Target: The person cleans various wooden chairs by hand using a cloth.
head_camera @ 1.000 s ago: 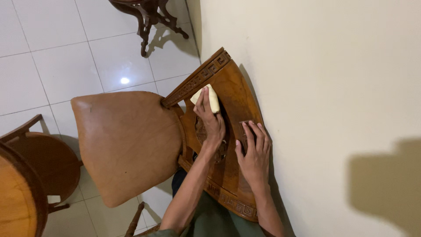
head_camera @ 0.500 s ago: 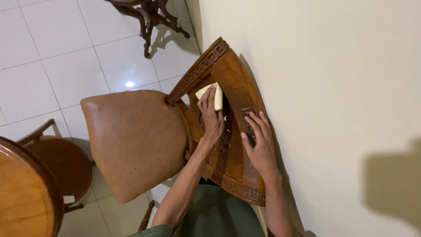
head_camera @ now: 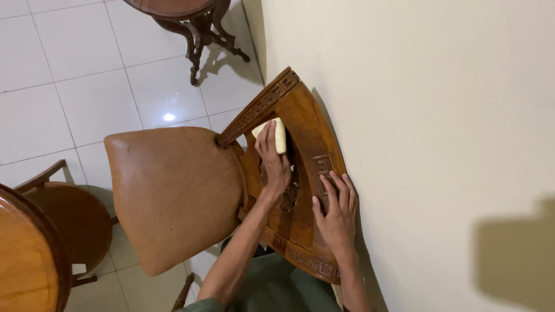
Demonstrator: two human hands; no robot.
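White tiled floor point(head_camera: 87, 69), cream wall point(head_camera: 439, 115), carved side table point(head_camera: 185, 17) at top, round wooden surface point(head_camera: 23, 260), second chair point(head_camera: 69, 219) at left

Warm, moderately bright indoor light fills the view, with a yellowish cast on the cream wall point(head_camera: 439, 115). A small white glare spot sits on the glossy floor tiles point(head_camera: 168, 117) at about ten o'clock — an overhead lamp mirrored there. A broad soft-edged shadow point(head_camera: 514, 248) darkens the wall near four o'clock, and a narrower one runs along the carved chair back point(head_camera: 300, 115) where it meets the wall. The small table point(head_camera: 191, 23) at twelve o'clock casts a soft shadow toward the wall. Focus is fairly sharp at the centre — the far left edge looks slightly softer, with mild wide-angle stretch.
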